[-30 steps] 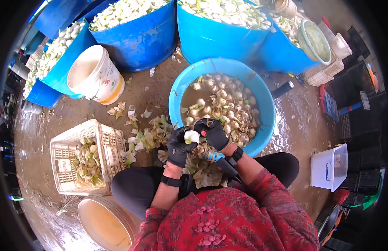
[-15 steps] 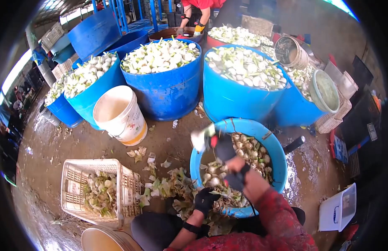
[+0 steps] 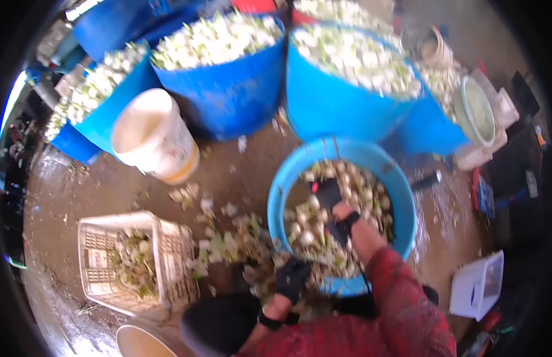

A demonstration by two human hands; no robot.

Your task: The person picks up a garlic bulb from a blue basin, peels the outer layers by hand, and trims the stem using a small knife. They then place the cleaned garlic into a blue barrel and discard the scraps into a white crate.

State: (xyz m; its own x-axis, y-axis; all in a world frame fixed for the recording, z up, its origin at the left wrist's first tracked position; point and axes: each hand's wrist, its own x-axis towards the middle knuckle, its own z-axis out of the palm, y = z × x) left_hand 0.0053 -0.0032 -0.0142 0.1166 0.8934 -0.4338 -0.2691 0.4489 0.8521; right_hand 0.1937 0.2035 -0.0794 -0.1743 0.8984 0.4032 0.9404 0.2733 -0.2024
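My right hand [image 3: 327,194], in a black glove, reaches into the light blue tub [image 3: 279,184] over whitish bulbs [image 3: 371,199] that look like fresh garlic or onions. A small red spot shows at its fingers, which look closed; what they hold is too blurred to name. My left hand [image 3: 292,278], also dark-gloved, is low at the tub's near left rim, close to leafy trimmings [image 3: 237,244]. Motion smears its fingers, and I cannot see whether anything is in them.
Large blue tubs [image 3: 222,98] heaped with white bulbs stand across the back. At left are a white bucket [image 3: 142,134] and a cream crate [image 3: 175,262] of trimmings. A white plastic bin [image 3: 469,288] stands at right. A dark cylindrical handle [image 3: 426,180] sticks out beside the tub. The floor is wet.
The view has tilted downward. My right hand has moved from the tub's left rim, where a whitish object showed at its fingers, to over the bulbs inside. My left hand stays near the rim.
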